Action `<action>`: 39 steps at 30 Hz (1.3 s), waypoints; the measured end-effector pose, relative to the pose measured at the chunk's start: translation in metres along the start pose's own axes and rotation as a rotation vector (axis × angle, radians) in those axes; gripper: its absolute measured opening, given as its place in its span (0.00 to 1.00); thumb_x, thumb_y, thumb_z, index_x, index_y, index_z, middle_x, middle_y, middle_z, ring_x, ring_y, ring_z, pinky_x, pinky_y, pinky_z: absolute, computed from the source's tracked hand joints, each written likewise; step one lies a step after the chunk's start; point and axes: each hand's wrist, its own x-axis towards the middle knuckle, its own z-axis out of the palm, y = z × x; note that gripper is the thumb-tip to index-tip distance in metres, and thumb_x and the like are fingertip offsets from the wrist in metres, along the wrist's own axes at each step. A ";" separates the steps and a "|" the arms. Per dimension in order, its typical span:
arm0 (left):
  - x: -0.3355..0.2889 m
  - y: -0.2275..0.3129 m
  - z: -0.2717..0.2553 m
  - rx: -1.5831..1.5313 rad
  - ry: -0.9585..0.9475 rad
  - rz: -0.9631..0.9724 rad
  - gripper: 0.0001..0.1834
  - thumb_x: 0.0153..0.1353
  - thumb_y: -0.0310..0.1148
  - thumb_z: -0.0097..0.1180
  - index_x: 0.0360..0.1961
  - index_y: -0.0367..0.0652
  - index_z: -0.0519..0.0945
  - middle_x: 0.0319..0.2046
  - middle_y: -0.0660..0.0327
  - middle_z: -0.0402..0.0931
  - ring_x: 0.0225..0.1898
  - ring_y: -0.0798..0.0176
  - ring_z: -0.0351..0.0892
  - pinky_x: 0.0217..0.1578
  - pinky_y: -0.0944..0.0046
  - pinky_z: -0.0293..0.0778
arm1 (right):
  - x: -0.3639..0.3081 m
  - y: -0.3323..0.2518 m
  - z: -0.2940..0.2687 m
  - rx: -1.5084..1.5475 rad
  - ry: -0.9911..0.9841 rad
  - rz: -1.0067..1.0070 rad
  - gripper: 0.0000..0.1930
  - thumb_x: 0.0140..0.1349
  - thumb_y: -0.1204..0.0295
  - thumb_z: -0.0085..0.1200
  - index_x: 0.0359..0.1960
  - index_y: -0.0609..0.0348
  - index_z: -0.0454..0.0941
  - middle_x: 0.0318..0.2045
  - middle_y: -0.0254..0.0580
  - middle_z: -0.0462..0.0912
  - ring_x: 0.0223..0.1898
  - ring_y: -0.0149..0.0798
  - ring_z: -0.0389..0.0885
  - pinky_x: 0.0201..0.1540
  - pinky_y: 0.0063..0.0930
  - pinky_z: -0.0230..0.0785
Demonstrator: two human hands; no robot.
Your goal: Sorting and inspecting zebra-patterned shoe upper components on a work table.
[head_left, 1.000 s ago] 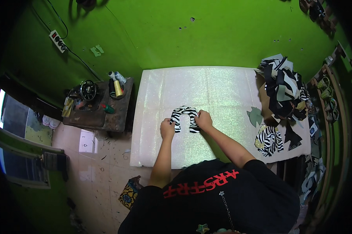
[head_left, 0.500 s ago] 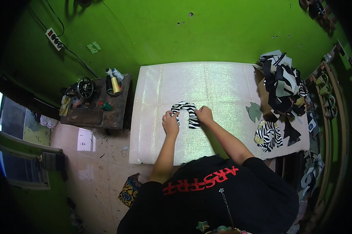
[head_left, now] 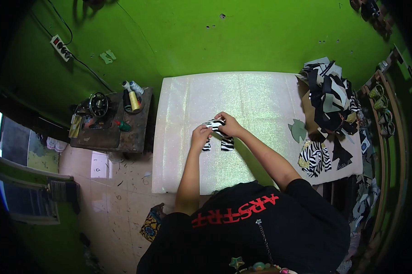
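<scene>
An arch-shaped zebra-print fabric piece [head_left: 227, 144] lies on the pale, shimmering sheet [head_left: 260, 155] in front of me, its two ends pointing my way. My left hand [head_left: 200, 137] is closed on the arch's left side, thumb and fingers pinching its upper part. Over the upper right part, my right hand [head_left: 231, 126] grips the same piece between thumb and fingers. Both hands partly cover the arch, so its exact edges under the fingers are hidden.
On the sheet's right lie a grey-green cutout [head_left: 298, 131] and more zebra-print pieces [head_left: 314, 157]. A tall heap of fabric scraps [head_left: 331, 98] fills a cardboard box there. At left stands a sewing machine [head_left: 96, 106] on a worn table [head_left: 135, 123] with thread cones [head_left: 133, 100].
My right hand has moved left and farther away, from the arch's right edge to its top. My left hand has shifted slightly, closer to the right one.
</scene>
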 end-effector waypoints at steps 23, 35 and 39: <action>0.030 -0.023 -0.014 0.503 0.407 0.034 0.10 0.46 0.34 0.61 0.26 0.38 0.79 0.22 0.56 0.78 0.25 0.61 0.78 0.28 0.66 0.72 | 0.009 0.035 0.022 -0.374 0.309 0.079 0.14 0.44 0.72 0.61 0.31 0.68 0.74 0.27 0.55 0.76 0.31 0.48 0.76 0.36 0.34 0.68; 0.036 -0.034 -0.015 0.485 0.414 0.024 0.10 0.44 0.34 0.60 0.23 0.39 0.77 0.21 0.57 0.77 0.24 0.60 0.77 0.28 0.64 0.71 | 0.001 0.031 0.026 -0.403 0.347 0.166 0.14 0.47 0.67 0.59 0.33 0.63 0.73 0.32 0.51 0.73 0.34 0.50 0.74 0.37 0.36 0.67; 0.039 -0.038 -0.012 0.507 0.436 0.037 0.10 0.43 0.34 0.61 0.23 0.39 0.76 0.21 0.55 0.76 0.24 0.56 0.76 0.28 0.62 0.71 | 0.001 0.028 0.027 -0.410 0.355 0.198 0.14 0.47 0.67 0.59 0.32 0.62 0.72 0.33 0.50 0.73 0.35 0.50 0.74 0.37 0.36 0.67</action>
